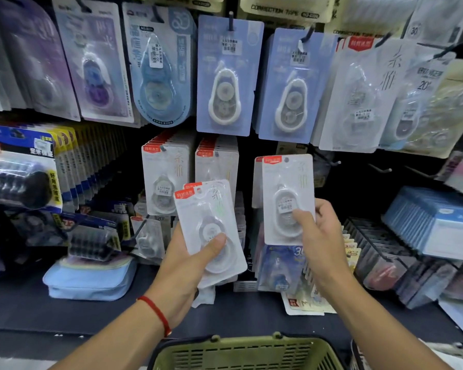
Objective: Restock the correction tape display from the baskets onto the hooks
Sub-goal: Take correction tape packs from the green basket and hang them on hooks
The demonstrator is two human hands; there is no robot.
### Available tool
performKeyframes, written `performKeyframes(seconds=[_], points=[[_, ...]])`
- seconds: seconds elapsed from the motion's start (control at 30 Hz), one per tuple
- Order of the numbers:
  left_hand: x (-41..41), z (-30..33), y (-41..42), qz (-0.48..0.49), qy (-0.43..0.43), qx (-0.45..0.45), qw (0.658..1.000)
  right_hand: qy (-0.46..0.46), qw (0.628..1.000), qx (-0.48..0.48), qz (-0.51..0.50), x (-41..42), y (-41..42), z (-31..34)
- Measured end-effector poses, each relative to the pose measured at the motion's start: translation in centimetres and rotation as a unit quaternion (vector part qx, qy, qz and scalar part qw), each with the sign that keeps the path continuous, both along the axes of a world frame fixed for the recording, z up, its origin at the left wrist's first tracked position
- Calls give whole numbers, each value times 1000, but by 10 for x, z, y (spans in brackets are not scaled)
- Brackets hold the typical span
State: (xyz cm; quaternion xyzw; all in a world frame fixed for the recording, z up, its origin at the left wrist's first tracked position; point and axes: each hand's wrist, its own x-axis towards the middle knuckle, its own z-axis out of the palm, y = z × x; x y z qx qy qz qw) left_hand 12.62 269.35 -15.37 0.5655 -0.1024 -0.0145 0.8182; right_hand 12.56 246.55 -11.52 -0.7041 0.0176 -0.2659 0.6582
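A: Packs first. Right hand (320, 236) pinches a white blister pack (288, 198) by its lower edge, thumb on the front bubble, raised mid-scene toward the lower hook row. Looks like more than one card behind it, can't count.

B: Left?

A: Left hand (193, 260) grips a small fanned stack of the same packs (209, 225), thumb across the top bubble, fingers hidden behind.

B: Handling?

A: Judging: light, stiff card with a hard clear bubble, glossy so the stack may slide apart. Best held low on the card, leaving the punched hole by the red tab free for the hook.

B: Target?

A: Matching packs on hooks (166, 180) just left and farther back; bare hook (332, 162) right of the raised pack.

B: Surroundings?

A: Blue packs (225, 76) on the far upper row, green basket (249, 353) near bottom edge, contents not visible.
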Motion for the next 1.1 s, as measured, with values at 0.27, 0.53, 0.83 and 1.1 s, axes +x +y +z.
performKeyframes(seconds=[0.27,0.53,0.83,1.1], points=[[0,2,0,5,-4,-8,1000,-5,1000,-7,27,2,0,2],[0,2,-1,40,-24,23,999,65,975,-193,-89,4,0,-3],[-6,5,-16,24,-24,7,999,63,961,-203,176,-17,38,-15],[-7,10,-16,-31,12,-33,999,76,983,-120,117,-12,27,-11]])
